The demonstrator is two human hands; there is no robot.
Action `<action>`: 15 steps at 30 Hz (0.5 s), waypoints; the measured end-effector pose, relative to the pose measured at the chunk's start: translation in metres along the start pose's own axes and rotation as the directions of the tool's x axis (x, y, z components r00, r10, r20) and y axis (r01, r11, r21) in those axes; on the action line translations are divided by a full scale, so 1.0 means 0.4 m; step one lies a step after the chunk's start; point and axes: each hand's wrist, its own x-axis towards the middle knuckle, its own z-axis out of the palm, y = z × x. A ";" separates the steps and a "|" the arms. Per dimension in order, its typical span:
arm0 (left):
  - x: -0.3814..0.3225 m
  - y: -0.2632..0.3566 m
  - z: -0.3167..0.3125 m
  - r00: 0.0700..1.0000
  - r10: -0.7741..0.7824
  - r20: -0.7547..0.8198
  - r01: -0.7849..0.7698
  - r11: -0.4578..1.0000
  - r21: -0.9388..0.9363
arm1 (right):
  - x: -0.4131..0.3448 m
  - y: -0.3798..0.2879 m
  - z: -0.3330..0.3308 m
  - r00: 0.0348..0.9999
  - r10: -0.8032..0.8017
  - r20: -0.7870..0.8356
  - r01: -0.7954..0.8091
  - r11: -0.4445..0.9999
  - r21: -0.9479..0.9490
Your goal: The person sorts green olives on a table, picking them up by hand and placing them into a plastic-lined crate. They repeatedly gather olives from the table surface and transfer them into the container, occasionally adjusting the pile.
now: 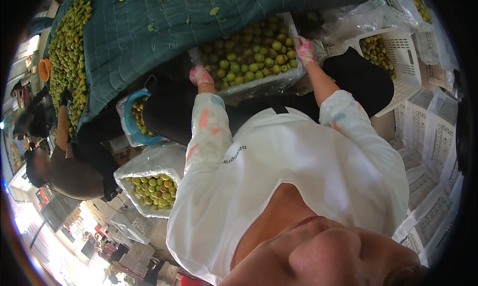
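A plastic-lined crate (261, 80) full of green and reddish-brown round fruit (257, 58) stands before me, its far part under the edge of a dark green quilted cover (157, 43). My left hand (200, 75), in a pink and white patterned glove, is on the crate's left side. At its right side is my right hand (305, 51), gloved alike. Both hands appear to hold the crate's sides, with the fingers partly hidden. Loose leaves (214, 11) lie on the cover.
A blue basin (130, 125) and a lined crate (123, 174), both with fruit, stand at my left. At my right are a white crate (409, 62) with fruit and stacked white crates (429, 136). A co-worker (71, 170) reaches toward a fruit heap (69, 58) near an orange bowl (44, 70).
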 end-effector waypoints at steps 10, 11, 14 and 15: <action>0.066 -0.048 0.008 0.983 0.069 0.171 -0.071 0.997 0.005 | 0.006 -0.029 -0.045 0.964 0.150 0.218 -0.184 0.972 0.149; 0.092 -0.086 0.016 0.958 0.137 0.251 -0.207 0.937 0.280 | 0.002 -0.046 -0.053 0.944 0.245 0.222 -0.302 0.911 0.279; 0.127 -0.174 0.000 0.933 0.007 0.361 -0.213 0.818 0.534 | -0.018 -0.076 -0.104 0.875 0.356 0.327 -0.483 0.652 0.584; 0.123 -0.187 -0.018 0.941 -0.081 0.328 -0.055 0.922 0.384 | -0.020 -0.080 -0.126 0.857 0.329 0.396 -0.480 0.789 0.383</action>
